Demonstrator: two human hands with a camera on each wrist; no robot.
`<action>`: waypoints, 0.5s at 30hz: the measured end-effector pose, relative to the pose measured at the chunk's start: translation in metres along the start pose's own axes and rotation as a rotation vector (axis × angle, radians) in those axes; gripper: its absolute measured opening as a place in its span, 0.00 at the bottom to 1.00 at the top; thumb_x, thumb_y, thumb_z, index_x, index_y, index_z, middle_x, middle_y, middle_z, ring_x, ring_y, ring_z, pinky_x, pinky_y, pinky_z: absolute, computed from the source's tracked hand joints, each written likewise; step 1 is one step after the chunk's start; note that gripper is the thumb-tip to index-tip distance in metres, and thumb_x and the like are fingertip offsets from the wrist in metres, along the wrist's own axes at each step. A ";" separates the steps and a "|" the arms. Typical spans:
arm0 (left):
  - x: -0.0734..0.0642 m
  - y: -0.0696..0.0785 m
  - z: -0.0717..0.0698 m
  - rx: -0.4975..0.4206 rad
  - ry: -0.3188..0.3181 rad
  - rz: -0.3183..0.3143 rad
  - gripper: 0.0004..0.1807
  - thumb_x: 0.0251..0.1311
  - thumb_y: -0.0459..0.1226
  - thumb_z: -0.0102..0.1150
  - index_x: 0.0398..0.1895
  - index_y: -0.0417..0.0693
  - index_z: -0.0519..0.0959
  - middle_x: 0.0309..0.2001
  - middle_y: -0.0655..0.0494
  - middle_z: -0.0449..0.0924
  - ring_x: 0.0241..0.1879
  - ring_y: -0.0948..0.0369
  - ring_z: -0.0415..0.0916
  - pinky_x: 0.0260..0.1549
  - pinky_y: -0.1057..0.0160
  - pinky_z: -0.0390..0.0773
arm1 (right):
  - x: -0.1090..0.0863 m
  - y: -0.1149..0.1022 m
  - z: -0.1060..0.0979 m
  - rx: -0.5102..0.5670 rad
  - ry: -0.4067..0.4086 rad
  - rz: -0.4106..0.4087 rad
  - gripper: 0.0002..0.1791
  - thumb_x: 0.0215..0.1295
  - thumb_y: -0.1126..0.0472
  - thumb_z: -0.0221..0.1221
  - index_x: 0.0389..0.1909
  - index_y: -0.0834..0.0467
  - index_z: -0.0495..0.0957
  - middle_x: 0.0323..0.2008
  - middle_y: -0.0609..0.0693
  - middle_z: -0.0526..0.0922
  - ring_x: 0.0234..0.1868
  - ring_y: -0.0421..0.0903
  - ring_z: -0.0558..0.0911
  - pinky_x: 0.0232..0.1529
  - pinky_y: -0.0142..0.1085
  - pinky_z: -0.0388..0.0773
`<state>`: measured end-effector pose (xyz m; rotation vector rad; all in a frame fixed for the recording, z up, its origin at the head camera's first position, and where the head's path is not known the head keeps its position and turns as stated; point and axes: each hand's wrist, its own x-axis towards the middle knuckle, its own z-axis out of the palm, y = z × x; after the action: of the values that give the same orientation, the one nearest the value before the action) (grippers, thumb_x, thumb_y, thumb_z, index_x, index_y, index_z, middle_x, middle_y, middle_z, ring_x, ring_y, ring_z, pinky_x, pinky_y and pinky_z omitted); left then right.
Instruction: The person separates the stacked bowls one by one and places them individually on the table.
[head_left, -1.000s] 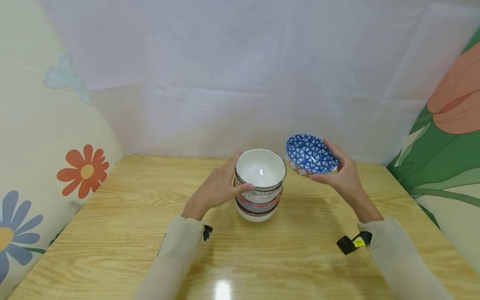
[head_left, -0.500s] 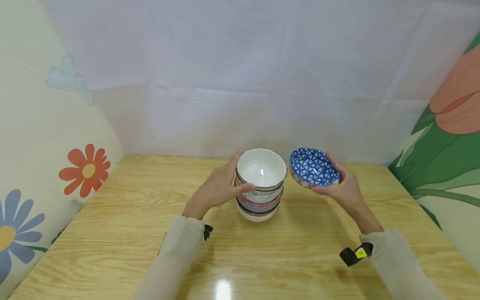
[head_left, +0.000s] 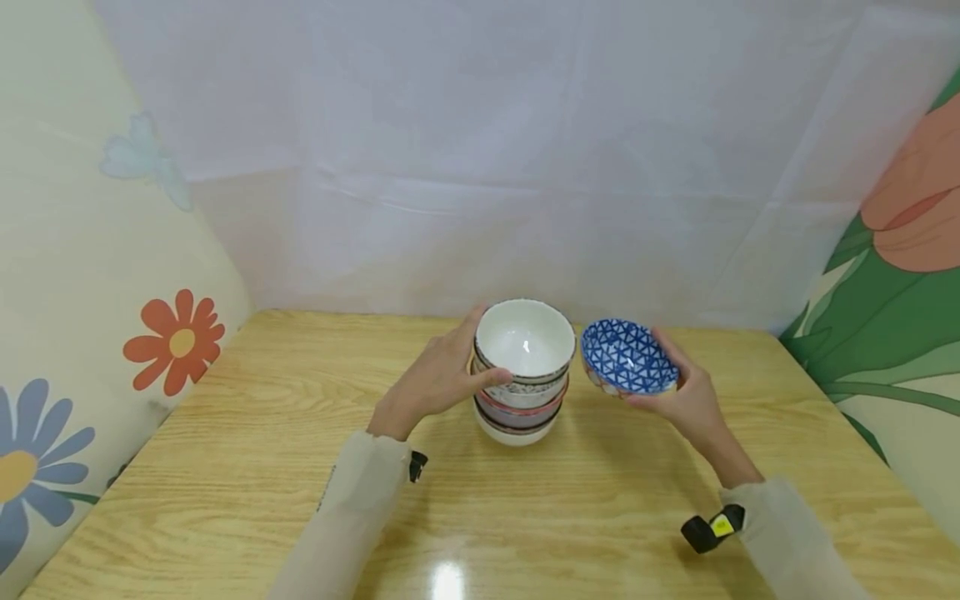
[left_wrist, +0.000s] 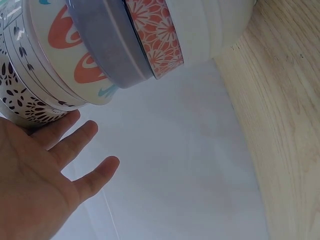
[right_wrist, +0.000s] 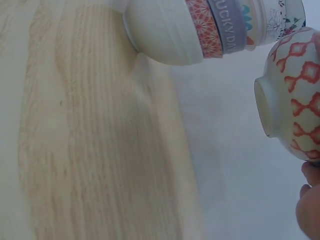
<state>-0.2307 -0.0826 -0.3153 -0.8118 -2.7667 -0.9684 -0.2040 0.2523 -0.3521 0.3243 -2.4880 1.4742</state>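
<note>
A stack of several bowls (head_left: 525, 415) stands on the table, topped by a white-lined bowl (head_left: 527, 337) with a dark rim. My left hand (head_left: 431, 379) holds the stack's upper part from the left, thumb across the front and fingers around the far side. In the left wrist view, the visible fingers (left_wrist: 75, 142) are spread beside the upper bowls. My right hand (head_left: 690, 396) grips a blue-and-white patterned bowl (head_left: 628, 357) by its right side, tilted and held up right of the stack. Its outside (right_wrist: 302, 100) shows a red pattern in the right wrist view.
The wooden table (head_left: 247, 467) extends around the stack on both sides. A white cloth (head_left: 450, 167) hangs behind its far edge. Flower-printed panels (head_left: 60, 250) stand at left and right.
My right hand has lowered the blue-patterned bowl and shifted it slightly right, so it now sits beside the stack's top. My left hand has stayed in place on the stack.
</note>
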 end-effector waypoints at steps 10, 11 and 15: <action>0.000 0.000 0.000 -0.001 -0.008 -0.006 0.56 0.53 0.63 0.60 0.76 0.51 0.41 0.68 0.44 0.64 0.63 0.43 0.68 0.60 0.44 0.68 | -0.007 0.014 0.006 -0.018 -0.009 0.054 0.56 0.45 0.68 0.73 0.74 0.59 0.50 0.73 0.61 0.53 0.70 0.65 0.57 0.66 0.42 0.63; -0.001 0.000 0.000 -0.001 -0.009 -0.004 0.57 0.52 0.63 0.59 0.76 0.51 0.41 0.68 0.43 0.64 0.63 0.44 0.68 0.60 0.44 0.68 | -0.007 0.015 0.007 -0.018 -0.014 0.055 0.57 0.45 0.68 0.72 0.74 0.59 0.50 0.73 0.61 0.52 0.70 0.65 0.57 0.66 0.49 0.62; -0.001 -0.001 0.001 -0.008 -0.007 0.001 0.57 0.52 0.64 0.58 0.76 0.50 0.41 0.68 0.43 0.64 0.63 0.44 0.68 0.60 0.45 0.68 | -0.010 0.019 0.009 -0.009 -0.021 0.065 0.58 0.44 0.68 0.73 0.75 0.58 0.49 0.73 0.62 0.51 0.71 0.66 0.56 0.65 0.58 0.58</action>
<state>-0.2306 -0.0831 -0.3166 -0.8187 -2.7702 -0.9789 -0.2010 0.2534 -0.3750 0.2609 -2.5437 1.4905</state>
